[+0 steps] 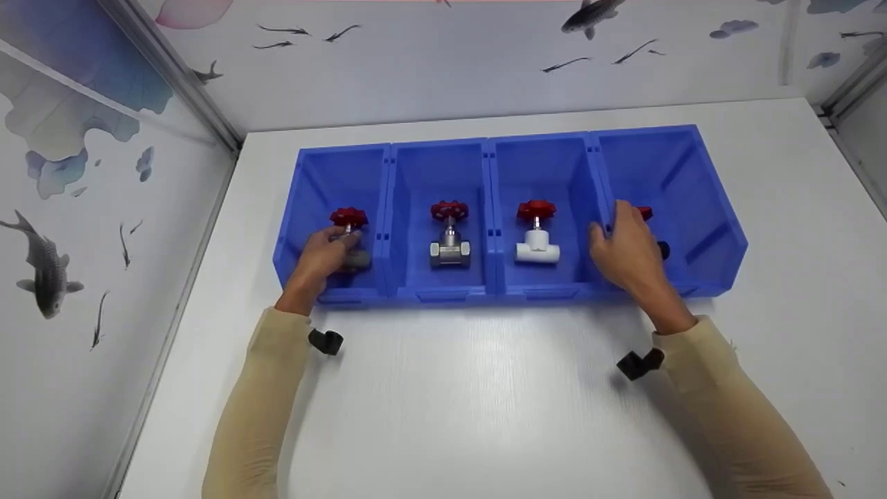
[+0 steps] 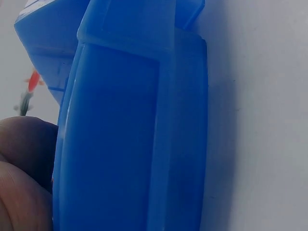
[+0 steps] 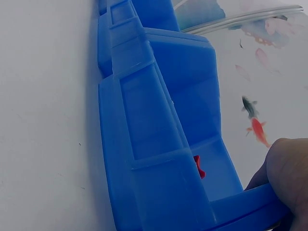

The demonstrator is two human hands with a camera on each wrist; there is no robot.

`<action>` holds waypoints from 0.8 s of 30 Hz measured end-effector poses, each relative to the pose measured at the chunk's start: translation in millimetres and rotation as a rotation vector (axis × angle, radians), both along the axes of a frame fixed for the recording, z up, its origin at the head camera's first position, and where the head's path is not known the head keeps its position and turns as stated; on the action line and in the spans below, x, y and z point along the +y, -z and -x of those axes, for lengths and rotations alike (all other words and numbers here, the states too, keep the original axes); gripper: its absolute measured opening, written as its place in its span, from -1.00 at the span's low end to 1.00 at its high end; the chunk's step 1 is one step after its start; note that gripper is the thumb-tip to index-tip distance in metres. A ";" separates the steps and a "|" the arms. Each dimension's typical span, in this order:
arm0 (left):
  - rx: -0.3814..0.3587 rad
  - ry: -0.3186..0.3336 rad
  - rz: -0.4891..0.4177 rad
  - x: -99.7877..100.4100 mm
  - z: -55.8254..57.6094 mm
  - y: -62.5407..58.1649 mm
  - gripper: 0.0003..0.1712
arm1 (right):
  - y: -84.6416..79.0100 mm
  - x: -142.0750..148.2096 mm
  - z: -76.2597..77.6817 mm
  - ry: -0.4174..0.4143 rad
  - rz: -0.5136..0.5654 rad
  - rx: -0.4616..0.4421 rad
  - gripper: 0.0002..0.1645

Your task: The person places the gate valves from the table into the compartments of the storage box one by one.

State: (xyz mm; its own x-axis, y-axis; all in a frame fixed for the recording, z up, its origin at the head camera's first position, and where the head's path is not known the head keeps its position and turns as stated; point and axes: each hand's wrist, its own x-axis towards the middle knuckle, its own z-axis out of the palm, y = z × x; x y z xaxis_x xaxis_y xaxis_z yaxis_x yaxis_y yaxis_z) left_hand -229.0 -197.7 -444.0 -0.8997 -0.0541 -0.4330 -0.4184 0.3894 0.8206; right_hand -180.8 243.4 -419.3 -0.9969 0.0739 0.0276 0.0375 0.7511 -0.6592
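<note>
In the head view my left hand [image 1: 321, 258] reaches into the leftmost blue bin [image 1: 339, 166]. Its fingers hold a grey valve [image 1: 357, 260] with a red handwheel, just below the wheel. My right hand [image 1: 629, 248] is at the rightmost bin [image 1: 682, 180], its thumb by the divider. A valve with a red handle [image 1: 645, 213] and a dark end lies there, mostly behind the hand; the right fingertips are hidden. A metal valve [image 1: 450, 251] and a white valve [image 1: 537, 248], both with red handwheels, lie in the two middle bins.
The bins stand side by side on a white table [image 1: 457, 395]. Behind them rises a white wall [image 1: 429, 76] painted with fish. A panel [image 1: 76, 229] stands on the left. Small black cameras [image 1: 326, 341] are worn at both wrists.
</note>
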 end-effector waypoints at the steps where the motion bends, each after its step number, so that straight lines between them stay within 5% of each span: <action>1: 0.000 0.000 0.000 0.1 0.2 0.2 -0.41 | 0.1 0.0 0.1 0.001 0.001 0.000 -0.38; 24: 0.050 0.019 0.078 3.4 2.2 1.9 -0.49 | -1.4 -0.4 -0.5 -0.004 -0.010 -0.001 -0.41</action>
